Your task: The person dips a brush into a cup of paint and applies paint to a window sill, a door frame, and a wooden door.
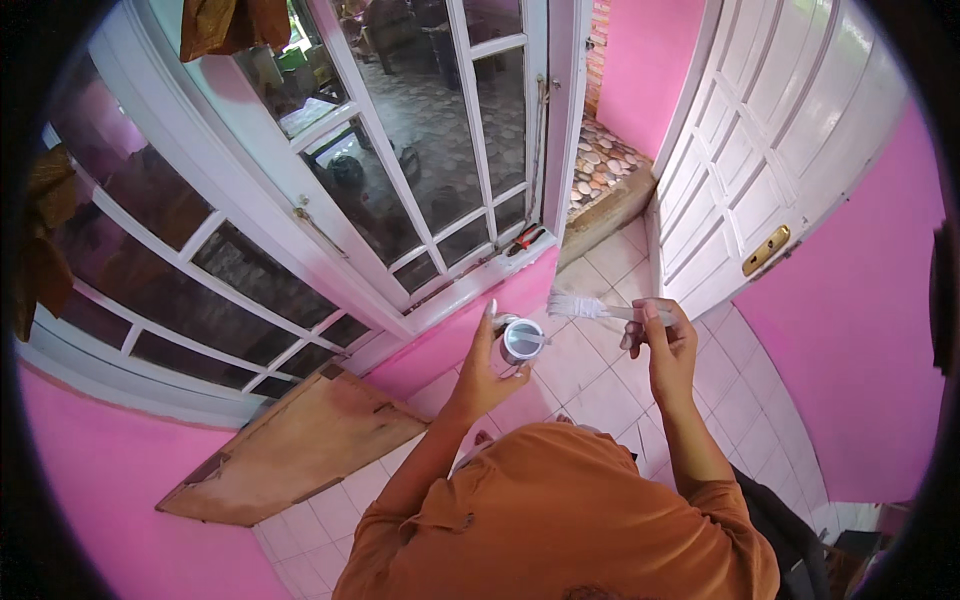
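Observation:
My left hand (485, 372) grips a small paint can (522, 352) from its left side, the thumb below it and a finger reaching up beside it. Inside the can is pale grey-white paint, and a light strip (529, 338) crosses the opening. My right hand (668, 345) is closed round the handle of a paintbrush (578, 306), held level to the right of the can. The brush's white head points left, apart from the can. Pale smears, like paint, show on fingers of both hands.
A white-framed window (425, 235) stands ahead, with red-handled pliers (525, 240) on its sill. An open white door (760, 150) with a brass handle plate (767, 250) is at the right. A brown wooden board (300, 450) leans at the left above the tiled floor (600, 400).

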### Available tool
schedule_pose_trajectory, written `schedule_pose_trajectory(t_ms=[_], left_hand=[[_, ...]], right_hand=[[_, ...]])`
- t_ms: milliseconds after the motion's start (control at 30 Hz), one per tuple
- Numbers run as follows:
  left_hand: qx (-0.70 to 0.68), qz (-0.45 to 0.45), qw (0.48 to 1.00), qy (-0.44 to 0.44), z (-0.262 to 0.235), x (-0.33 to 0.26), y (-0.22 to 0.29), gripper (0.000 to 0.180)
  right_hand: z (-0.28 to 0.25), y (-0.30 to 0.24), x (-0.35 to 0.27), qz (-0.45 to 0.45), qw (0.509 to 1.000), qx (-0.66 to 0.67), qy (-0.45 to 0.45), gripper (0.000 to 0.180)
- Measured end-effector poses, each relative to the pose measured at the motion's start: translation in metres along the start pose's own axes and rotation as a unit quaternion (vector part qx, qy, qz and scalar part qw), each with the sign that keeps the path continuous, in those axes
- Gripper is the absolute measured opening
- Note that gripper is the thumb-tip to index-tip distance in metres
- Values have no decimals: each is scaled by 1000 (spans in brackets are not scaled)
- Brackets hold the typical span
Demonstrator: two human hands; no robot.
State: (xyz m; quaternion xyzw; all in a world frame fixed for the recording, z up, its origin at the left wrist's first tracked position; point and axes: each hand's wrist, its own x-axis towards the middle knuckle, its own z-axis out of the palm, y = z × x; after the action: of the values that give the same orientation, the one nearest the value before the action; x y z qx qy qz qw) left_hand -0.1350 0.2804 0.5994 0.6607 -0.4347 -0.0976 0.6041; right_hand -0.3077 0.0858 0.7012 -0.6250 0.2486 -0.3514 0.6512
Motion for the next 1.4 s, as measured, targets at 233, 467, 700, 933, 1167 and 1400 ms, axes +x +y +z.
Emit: schedule_pose_trajectory(t_ms=[233,467,700,933,1167,1400], left_hand=[[-5,-14,999,-30,42,27,10,110],[28,6,1000,4,74,49,4,108],[6,0,1000,9,80,81,1,108],[-58,56,997,6,67,144,-14,111],[-64,78,995,-6,65,201,-41,113],[-22,92,994,-57,53,253,-71,115]], right_hand=[[-49,10,30,9,1000,16,-10,27],[-85,9,62,18,999,23,-15,28],[-93,2,96,-9,1000,19,-18,28],[-79,-31,137,-94,996,6,-10,26],[-38,-49,173,-82,988,-103,-79,21],[6,-28,223,-118,960,-226,-113,14]])
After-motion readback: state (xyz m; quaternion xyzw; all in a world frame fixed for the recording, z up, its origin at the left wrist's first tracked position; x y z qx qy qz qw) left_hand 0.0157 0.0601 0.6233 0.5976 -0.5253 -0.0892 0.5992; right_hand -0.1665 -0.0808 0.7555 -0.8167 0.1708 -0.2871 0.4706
